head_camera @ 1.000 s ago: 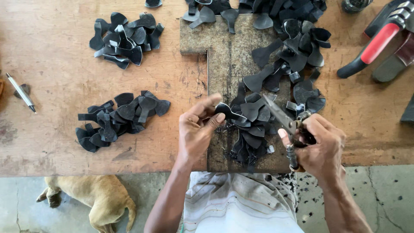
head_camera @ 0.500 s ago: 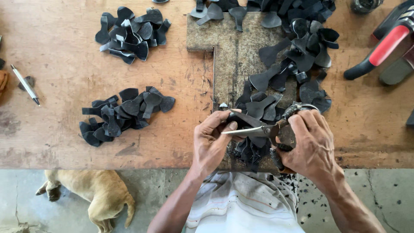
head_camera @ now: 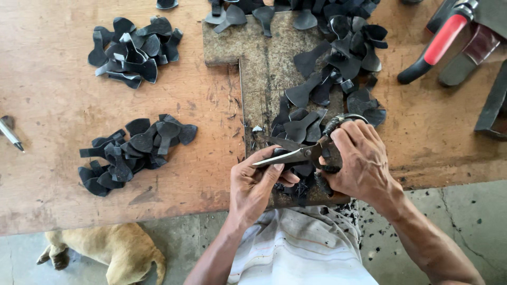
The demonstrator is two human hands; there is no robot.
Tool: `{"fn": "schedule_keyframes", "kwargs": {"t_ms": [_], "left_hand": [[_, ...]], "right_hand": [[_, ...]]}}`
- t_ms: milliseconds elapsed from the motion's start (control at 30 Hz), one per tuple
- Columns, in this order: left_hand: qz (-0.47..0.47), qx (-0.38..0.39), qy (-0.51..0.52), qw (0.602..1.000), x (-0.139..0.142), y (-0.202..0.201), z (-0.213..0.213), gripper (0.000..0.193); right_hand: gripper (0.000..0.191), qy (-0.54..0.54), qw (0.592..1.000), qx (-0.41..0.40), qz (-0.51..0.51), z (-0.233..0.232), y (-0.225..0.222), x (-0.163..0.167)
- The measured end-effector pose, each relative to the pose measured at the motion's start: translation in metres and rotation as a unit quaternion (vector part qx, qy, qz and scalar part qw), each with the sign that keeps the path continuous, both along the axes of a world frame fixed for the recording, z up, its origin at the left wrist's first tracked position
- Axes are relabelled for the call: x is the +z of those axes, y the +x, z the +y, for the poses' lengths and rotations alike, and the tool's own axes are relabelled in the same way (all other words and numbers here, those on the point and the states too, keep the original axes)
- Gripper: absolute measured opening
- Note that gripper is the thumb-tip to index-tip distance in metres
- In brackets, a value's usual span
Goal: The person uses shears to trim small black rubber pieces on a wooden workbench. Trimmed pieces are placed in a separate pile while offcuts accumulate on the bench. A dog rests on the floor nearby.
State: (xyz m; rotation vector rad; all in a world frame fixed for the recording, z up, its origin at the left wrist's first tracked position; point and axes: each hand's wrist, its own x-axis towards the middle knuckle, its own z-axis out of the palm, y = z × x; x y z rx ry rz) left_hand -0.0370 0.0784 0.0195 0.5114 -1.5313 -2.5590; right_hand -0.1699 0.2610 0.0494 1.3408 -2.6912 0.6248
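Observation:
My right hand (head_camera: 362, 158) grips the handles of a pair of metal scissors (head_camera: 296, 153), blades pointing left and parted. My left hand (head_camera: 259, 182) pinches a small black cut piece (head_camera: 296, 170) at the blades, just under them. Both hands work at the near edge of a worn dark cutting board (head_camera: 269, 68). A loose heap of black flat pieces (head_camera: 330, 74) lies on the board beyond the scissors. Small black offcuts lie under my hands.
Two piles of black pieces lie on the wooden bench: far left (head_camera: 132, 50) and near left (head_camera: 132, 150). A red-handled tool (head_camera: 441, 42) sits at the right. A pen (head_camera: 10, 134) lies at the left edge. A tan dog (head_camera: 105, 250) lies on the floor below.
My right hand has brought the scissors up to the piece that my left hand holds; the blades now close on it. My left hand has drawn back toward the bench edge.

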Motion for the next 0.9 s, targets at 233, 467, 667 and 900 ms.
{"fn": "schedule_keyframes", "kwargs": {"t_ms": [233,467,667,900], "left_hand": [[-0.004,-0.013,0.006,1.0,0.007,0.001,0.0,0.03],[0.005,-0.028,-0.033,0.999,0.01,0.001,-0.005,0.03],[0.018,-0.037,-0.058,0.997,0.015,0.0,-0.008,0.027],[0.015,-0.051,-0.057,0.997,0.023,-0.003,-0.009,0.025]], "right_hand": [[0.03,-0.02,1.0,0.019,0.014,0.0,-0.008,-0.003],[0.029,-0.036,0.997,0.04,0.047,0.001,-0.014,-0.008],[0.03,-0.044,0.996,0.064,0.052,0.002,-0.02,-0.008],[0.029,-0.049,0.995,0.076,0.046,0.005,-0.024,-0.002]]}}
